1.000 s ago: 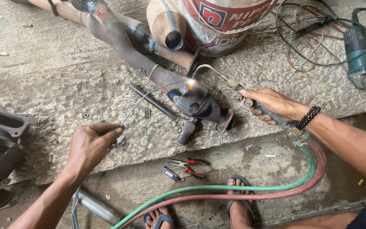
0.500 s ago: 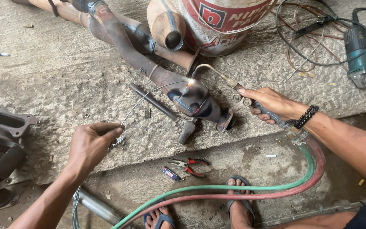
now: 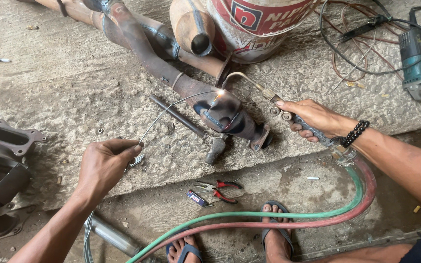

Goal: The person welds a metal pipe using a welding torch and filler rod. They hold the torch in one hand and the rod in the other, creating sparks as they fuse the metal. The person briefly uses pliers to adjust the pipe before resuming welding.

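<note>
My right hand (image 3: 313, 119) grips a gas welding torch (image 3: 269, 95); its curved metal neck ends at a small bright flame on a rusty exhaust pipe (image 3: 220, 109) lying on the concrete slab (image 3: 64, 87). My left hand (image 3: 105, 165) pinches a thin filler wire (image 3: 171, 109) that arcs up and right, its tip meeting the flame spot. A green hose (image 3: 249, 214) and a red hose (image 3: 356, 207) run from the torch handle down past my sandalled feet (image 3: 276, 234).
A dark metal rod (image 3: 176, 115) lies left of the pipe. Red-handled pliers (image 3: 220, 187) and a small lighter (image 3: 196, 198) lie on the lower step. A paint bucket (image 3: 259, 27), a teal angle grinder (image 3: 417, 63) with tangled cables, and a dark manifold part (image 3: 1, 160) surround the spot.
The glowing spot at the torch tip looks smaller and sharper now. Both hands, the wire and the torch stay in almost the same place.
</note>
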